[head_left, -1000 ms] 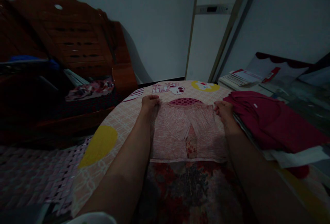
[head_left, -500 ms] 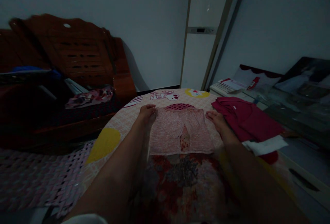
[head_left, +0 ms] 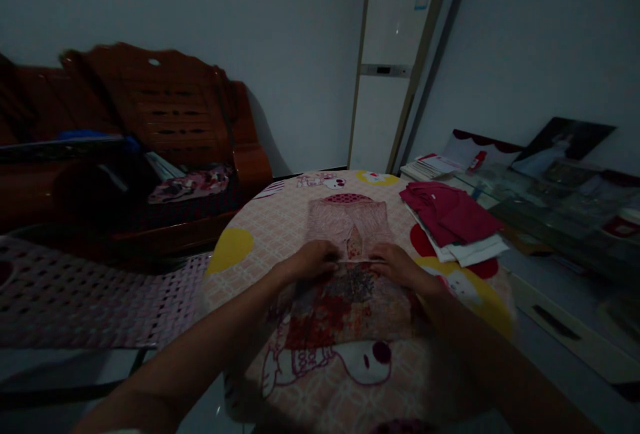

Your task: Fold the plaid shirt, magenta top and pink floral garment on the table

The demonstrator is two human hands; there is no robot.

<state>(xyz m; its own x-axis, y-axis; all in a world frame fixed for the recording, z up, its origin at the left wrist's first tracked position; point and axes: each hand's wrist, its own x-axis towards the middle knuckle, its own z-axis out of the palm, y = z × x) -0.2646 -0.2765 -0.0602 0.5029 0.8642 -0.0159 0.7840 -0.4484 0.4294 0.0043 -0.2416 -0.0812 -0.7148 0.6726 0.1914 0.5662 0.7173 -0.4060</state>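
Note:
On the round table lies a partly folded garment point(head_left: 327, 221), its upper section pale pink and its lower section a red and grey pattern. My left hand point(head_left: 316, 259) is at the left part of the pale hem where the two sections meet, fingers curled onto the cloth. At the right part of the same hem, my right hand point(head_left: 393, 262) has its fingers bent over the edge. Both appear to pinch the fabric, though the fingertips are dim. A patterned strip shows through the gap between the hands.
The tablecloth point(head_left: 280, 234) has cartoon prints and yellow spots. Folded dark pink clothing point(head_left: 453, 213) lies on white cloth at the table's right. A glass-topped cabinet point(head_left: 540, 211) stands right, a wooden bench point(head_left: 170, 114) behind left, and a woven pink chair point(head_left: 125, 301) at left.
Both my hands have moved from the garment's far corners toward me, onto the hem across its middle. The camera view has shifted, showing more of the near tabletop.

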